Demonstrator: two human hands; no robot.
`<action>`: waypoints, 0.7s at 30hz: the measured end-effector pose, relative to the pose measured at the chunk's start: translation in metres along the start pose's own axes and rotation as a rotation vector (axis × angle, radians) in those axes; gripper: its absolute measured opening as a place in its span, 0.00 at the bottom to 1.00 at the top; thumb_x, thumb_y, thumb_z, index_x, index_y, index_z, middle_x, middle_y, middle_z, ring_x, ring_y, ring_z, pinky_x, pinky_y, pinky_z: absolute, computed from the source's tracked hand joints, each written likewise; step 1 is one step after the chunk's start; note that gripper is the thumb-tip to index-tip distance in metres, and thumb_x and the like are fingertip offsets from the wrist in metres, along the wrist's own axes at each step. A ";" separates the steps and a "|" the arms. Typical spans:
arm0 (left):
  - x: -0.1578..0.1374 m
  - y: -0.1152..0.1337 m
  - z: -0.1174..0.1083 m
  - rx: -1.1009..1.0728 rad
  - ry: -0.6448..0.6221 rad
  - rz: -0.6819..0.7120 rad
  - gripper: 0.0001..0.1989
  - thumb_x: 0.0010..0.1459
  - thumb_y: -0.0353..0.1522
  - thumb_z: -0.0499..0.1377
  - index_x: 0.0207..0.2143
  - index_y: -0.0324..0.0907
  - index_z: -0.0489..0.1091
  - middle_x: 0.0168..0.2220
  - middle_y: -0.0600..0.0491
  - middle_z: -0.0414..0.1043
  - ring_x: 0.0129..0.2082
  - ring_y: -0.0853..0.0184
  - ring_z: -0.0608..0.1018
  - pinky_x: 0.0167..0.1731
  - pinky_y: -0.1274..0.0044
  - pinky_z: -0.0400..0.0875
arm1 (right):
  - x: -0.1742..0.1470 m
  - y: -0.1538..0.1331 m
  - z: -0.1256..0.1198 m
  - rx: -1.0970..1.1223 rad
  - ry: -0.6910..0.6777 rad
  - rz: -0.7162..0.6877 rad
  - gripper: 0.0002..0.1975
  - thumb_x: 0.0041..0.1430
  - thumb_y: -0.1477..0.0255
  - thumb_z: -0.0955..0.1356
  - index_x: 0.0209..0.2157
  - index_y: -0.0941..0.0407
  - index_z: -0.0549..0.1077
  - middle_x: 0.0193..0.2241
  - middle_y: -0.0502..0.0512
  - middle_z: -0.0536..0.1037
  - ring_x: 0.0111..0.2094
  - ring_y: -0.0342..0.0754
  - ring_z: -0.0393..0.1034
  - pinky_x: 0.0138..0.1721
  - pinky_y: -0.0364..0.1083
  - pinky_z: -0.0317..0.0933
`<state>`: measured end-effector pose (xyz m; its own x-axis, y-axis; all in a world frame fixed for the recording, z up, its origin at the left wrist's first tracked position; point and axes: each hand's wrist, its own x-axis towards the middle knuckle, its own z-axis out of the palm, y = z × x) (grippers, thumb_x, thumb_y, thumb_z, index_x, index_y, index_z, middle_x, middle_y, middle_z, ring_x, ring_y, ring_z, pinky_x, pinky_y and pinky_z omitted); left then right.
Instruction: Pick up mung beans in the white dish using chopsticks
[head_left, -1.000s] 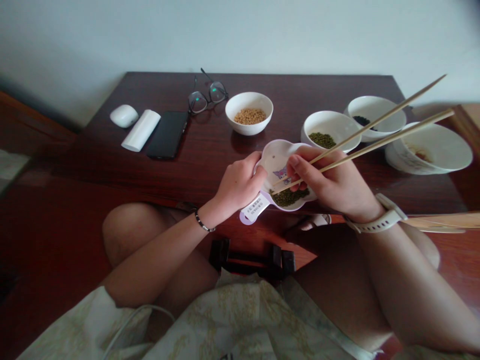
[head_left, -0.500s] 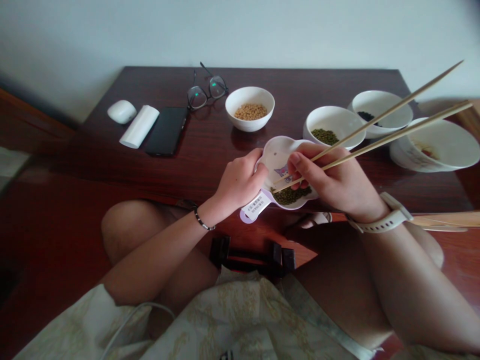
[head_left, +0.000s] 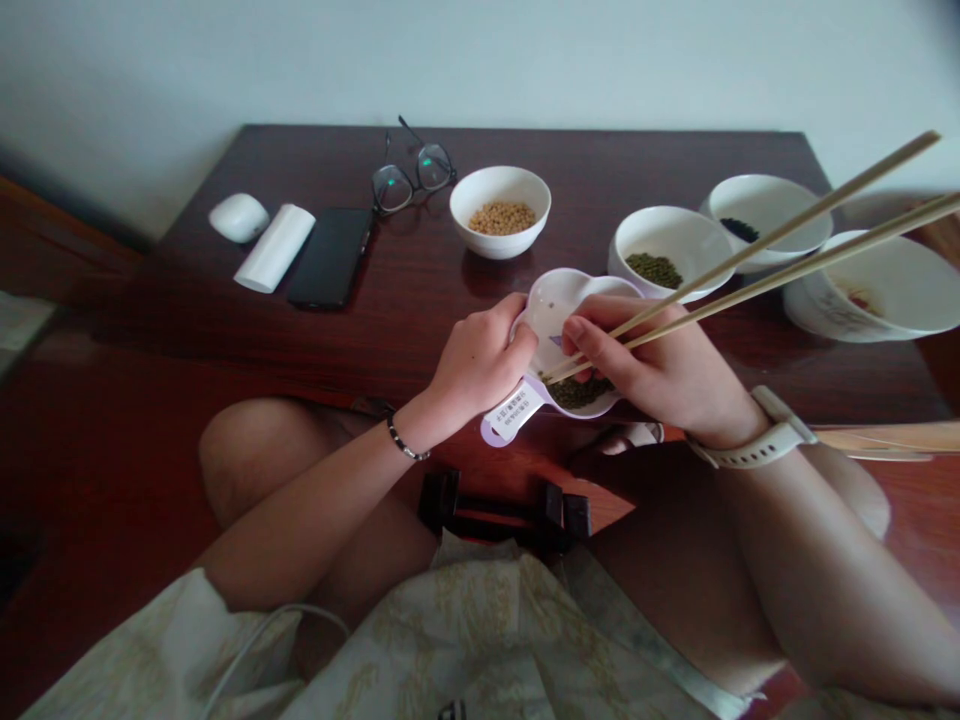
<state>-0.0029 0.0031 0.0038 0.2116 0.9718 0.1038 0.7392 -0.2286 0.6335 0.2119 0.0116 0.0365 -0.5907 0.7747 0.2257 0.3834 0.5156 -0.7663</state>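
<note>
At the far left of the dark table [head_left: 585,180], we see a rounded white object [head_left: 238,217], a white cylinder [head_left: 275,250], a black phone [head_left: 330,258] and a pair of glasses [head_left: 394,188]. Next, the person's left hand [head_left: 480,355], a beaded bracelet [head_left: 407,440] at its wrist, is curled closed on the rim of a lilac-edged dish [head_left: 544,310], thumb on top. Beyond it, we find a white bowl [head_left: 499,187] of tan beans [head_left: 501,218]. The dish is held at the table's near edge, its labelled handle toward the person; small green beans [head_left: 577,393] gather in its near side. The right hand [head_left: 671,370], wearing a pale watch [head_left: 757,447], is closed around two long chopsticks [head_left: 787,277], their tips close together inside the dish, by the beans; we cannot tell whether they grip one. Farther right, we count three bowls: one [head_left: 675,230] with green beans [head_left: 654,270], one [head_left: 772,195] with black beans [head_left: 739,230], partly behind the chopsticks, and a larger patterned bowl [head_left: 915,290] whose reddish-brown contents [head_left: 862,298] are too blurred to name.
</note>
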 end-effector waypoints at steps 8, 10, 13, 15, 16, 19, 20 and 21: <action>0.000 -0.001 -0.001 0.016 0.006 0.009 0.12 0.71 0.33 0.50 0.41 0.43 0.73 0.32 0.52 0.79 0.28 0.67 0.76 0.29 0.74 0.58 | -0.001 0.000 0.000 0.021 0.003 0.023 0.19 0.77 0.57 0.65 0.34 0.54 0.72 0.28 0.52 0.73 0.29 0.45 0.65 0.33 0.48 0.58; 0.000 -0.001 -0.001 0.017 0.001 0.005 0.12 0.71 0.34 0.50 0.41 0.43 0.73 0.32 0.52 0.79 0.27 0.67 0.76 0.29 0.74 0.59 | -0.001 0.000 0.000 0.028 0.002 0.022 0.19 0.77 0.58 0.65 0.34 0.54 0.72 0.28 0.52 0.73 0.30 0.45 0.65 0.33 0.48 0.58; 0.000 -0.001 0.000 0.017 -0.002 0.005 0.12 0.71 0.34 0.50 0.41 0.43 0.73 0.31 0.52 0.79 0.27 0.67 0.76 0.29 0.74 0.60 | -0.002 0.001 0.001 0.028 0.005 0.023 0.19 0.77 0.58 0.64 0.34 0.54 0.72 0.27 0.52 0.74 0.30 0.46 0.65 0.33 0.48 0.58; 0.000 -0.002 0.000 0.016 0.001 0.009 0.13 0.71 0.34 0.49 0.41 0.43 0.73 0.32 0.51 0.79 0.27 0.67 0.76 0.29 0.74 0.60 | -0.002 0.001 0.001 0.024 0.006 0.023 0.19 0.77 0.58 0.64 0.34 0.54 0.72 0.27 0.52 0.73 0.30 0.45 0.65 0.33 0.48 0.58; 0.000 -0.002 0.000 0.014 0.002 0.011 0.13 0.71 0.34 0.49 0.41 0.43 0.73 0.32 0.51 0.79 0.27 0.67 0.76 0.29 0.74 0.59 | -0.002 0.001 0.000 0.021 0.005 0.023 0.19 0.77 0.58 0.64 0.34 0.54 0.72 0.27 0.52 0.73 0.30 0.45 0.65 0.33 0.48 0.58; 0.000 -0.001 0.000 0.010 0.006 0.016 0.12 0.71 0.34 0.49 0.41 0.43 0.73 0.32 0.52 0.79 0.28 0.68 0.76 0.29 0.74 0.58 | -0.001 0.001 0.000 0.013 0.003 0.021 0.19 0.77 0.58 0.64 0.34 0.55 0.72 0.27 0.52 0.73 0.30 0.45 0.66 0.33 0.48 0.58; 0.000 -0.001 0.000 0.008 0.006 0.017 0.12 0.71 0.34 0.49 0.41 0.43 0.73 0.32 0.52 0.79 0.28 0.68 0.76 0.29 0.74 0.57 | -0.001 0.001 0.000 0.011 0.004 0.019 0.19 0.77 0.58 0.64 0.34 0.55 0.72 0.27 0.52 0.74 0.30 0.45 0.66 0.34 0.48 0.58; 0.000 -0.001 0.000 0.008 0.006 0.016 0.12 0.71 0.34 0.49 0.41 0.43 0.73 0.32 0.52 0.79 0.28 0.68 0.76 0.29 0.74 0.57 | -0.001 0.001 0.000 0.008 0.004 0.019 0.19 0.77 0.58 0.64 0.34 0.55 0.72 0.28 0.52 0.74 0.30 0.45 0.66 0.34 0.48 0.58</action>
<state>-0.0037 0.0034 0.0030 0.2199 0.9683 0.1184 0.7407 -0.2447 0.6257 0.2121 0.0113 0.0356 -0.5808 0.7855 0.2137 0.3885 0.4981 -0.7752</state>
